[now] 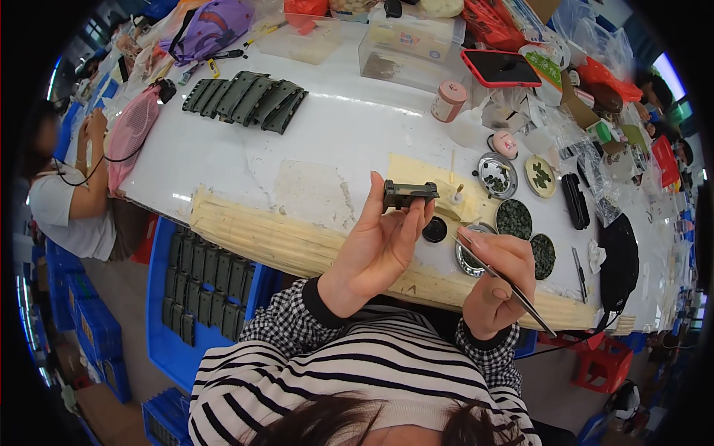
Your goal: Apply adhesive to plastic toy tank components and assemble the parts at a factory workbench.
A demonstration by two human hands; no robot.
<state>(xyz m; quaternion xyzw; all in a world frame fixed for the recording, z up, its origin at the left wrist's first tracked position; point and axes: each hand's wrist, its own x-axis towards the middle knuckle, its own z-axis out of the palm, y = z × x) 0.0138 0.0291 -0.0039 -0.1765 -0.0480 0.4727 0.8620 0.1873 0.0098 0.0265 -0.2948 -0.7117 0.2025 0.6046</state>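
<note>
My left hand (370, 256) is raised over the front of the table, thumb and fingers closed on a dark green moulded part (410, 194). To its right, my right hand (500, 276) grips a pair of metal tweezers (526, 303); their tips point toward a round metal tin (467, 262) partly hidden behind the fingers. Close by lies a small black round dish (434, 230). Dishes of small dark green pieces (513, 218) (543, 255) stand just beyond my right hand. Farther back are a metal dish (497, 175) and a cream oval dish (540, 177), both holding similar pieces.
A row of dark green parts (245, 99) lies at the back left. Below the table's left side, a blue crate (158, 312) holds many more. A red-cased phone (500, 68) rests by a clear plastic box (410, 48). Another person (71, 189) sits at the left.
</note>
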